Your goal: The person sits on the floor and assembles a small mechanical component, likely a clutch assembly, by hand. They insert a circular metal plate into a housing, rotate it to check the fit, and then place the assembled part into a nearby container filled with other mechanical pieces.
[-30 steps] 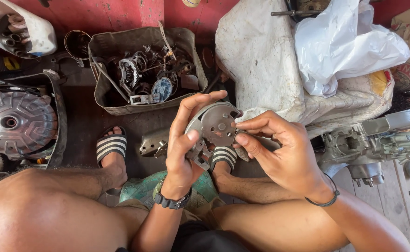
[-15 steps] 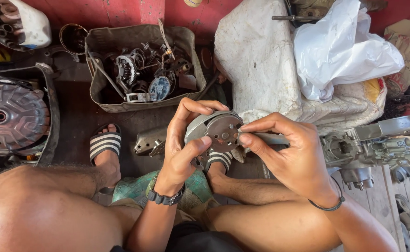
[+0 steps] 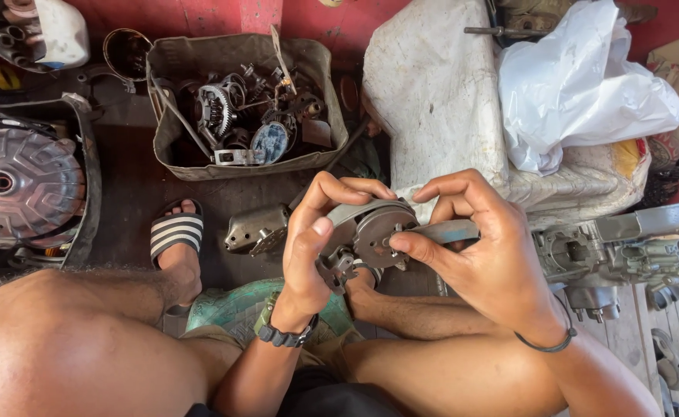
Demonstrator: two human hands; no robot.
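Fingers of your left hand [image 3: 308, 247] wrap the edge of a round grey metal plate [image 3: 374, 232], thumb pressed on its near face, so the part stays tilted toward you above your shins. Your right hand [image 3: 478, 255] is closed on a flat grey tool [image 3: 448, 230], thumb and forefinger pinching it near the plate's face, probably to steady its tip against the small fittings there. Behind the plate, a small metal housing [image 3: 256, 228] lies on the dark floor, and a cardboard box of gears and parts [image 3: 243, 108] sits toward the far edge. Compared with half a second ago, the plate sits a little lower and turned more edge-on, and both hands have drawn closer together.
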